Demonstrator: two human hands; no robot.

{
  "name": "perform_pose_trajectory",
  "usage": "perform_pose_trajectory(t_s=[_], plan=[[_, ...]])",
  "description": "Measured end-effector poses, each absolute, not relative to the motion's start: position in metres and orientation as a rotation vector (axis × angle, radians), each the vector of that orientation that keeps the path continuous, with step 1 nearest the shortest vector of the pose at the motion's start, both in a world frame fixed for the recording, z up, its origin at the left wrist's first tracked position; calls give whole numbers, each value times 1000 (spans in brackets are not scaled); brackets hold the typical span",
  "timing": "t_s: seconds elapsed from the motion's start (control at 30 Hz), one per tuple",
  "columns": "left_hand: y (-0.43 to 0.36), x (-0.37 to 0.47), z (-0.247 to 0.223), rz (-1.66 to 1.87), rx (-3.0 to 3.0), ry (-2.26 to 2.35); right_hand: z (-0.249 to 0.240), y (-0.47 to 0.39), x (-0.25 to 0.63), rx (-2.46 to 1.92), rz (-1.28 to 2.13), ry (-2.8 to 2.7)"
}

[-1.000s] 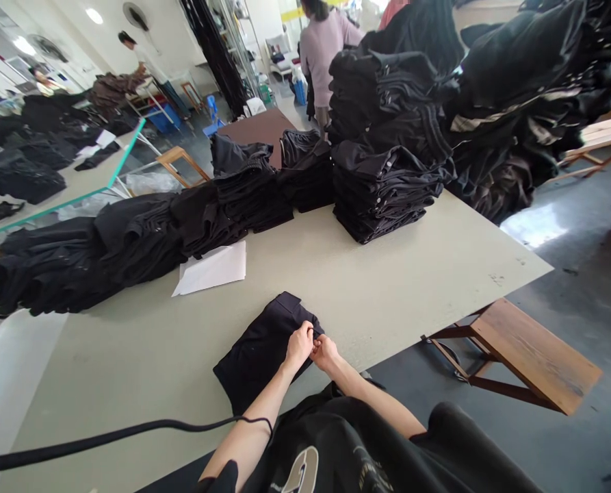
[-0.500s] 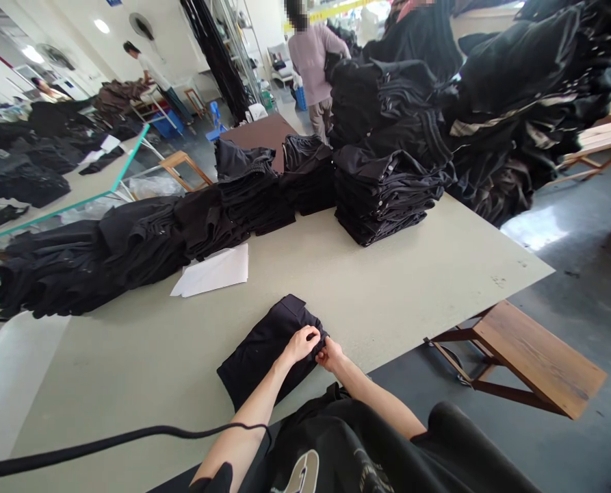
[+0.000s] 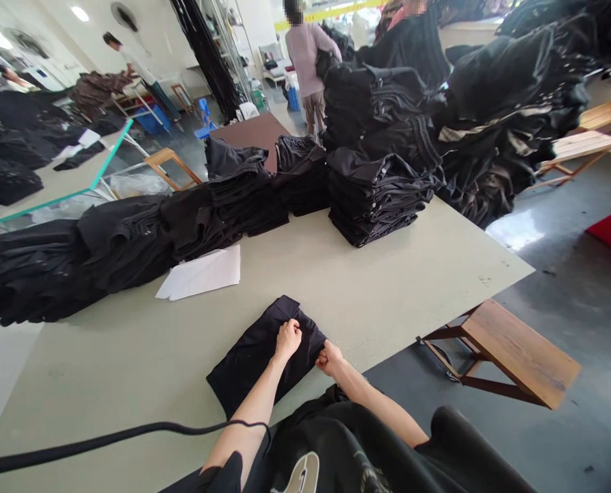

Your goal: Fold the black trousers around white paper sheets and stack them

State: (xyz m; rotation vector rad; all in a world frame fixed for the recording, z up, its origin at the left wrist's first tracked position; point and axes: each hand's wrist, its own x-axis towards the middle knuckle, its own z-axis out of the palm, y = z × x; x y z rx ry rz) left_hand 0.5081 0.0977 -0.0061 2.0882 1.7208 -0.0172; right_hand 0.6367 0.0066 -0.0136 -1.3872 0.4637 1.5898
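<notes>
A pair of folded black trousers (image 3: 248, 356) lies on the table near its front edge, just before me. My left hand (image 3: 289, 339) rests on top of the trousers with curled fingers, pinching the cloth near the far right part. At the right end of the garment, my right hand (image 3: 330, 359) is closed on its edge. The fingertips of both hands are partly hidden.
A white sheet of paper (image 3: 202, 272) lies beyond the trousers. Folded dark garments form a row (image 3: 125, 239) along the far side and a tall stack (image 3: 377, 198) at right. A wooden stool (image 3: 521, 352) stands by the table's right edge; a co-worker (image 3: 308, 61) stands behind.
My left hand has shifted left along the trousers, away from my right hand, which stays at the garment's right end. The whole view has swung slightly to the right.
</notes>
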Motion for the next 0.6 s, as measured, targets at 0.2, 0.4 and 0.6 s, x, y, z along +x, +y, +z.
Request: perform_pose_trajectory(t_s=[0.2,0.4,0.6], plan=[[80,524,1,-30,2114,1878,-3,-9,640,-1410,1638,424],[31,501,1,215,2234,1538,-4,-40,690,-1590,1525,200],[-5,399,18,367,2156,2039,15,12,698,-1732,1074,-1113]])
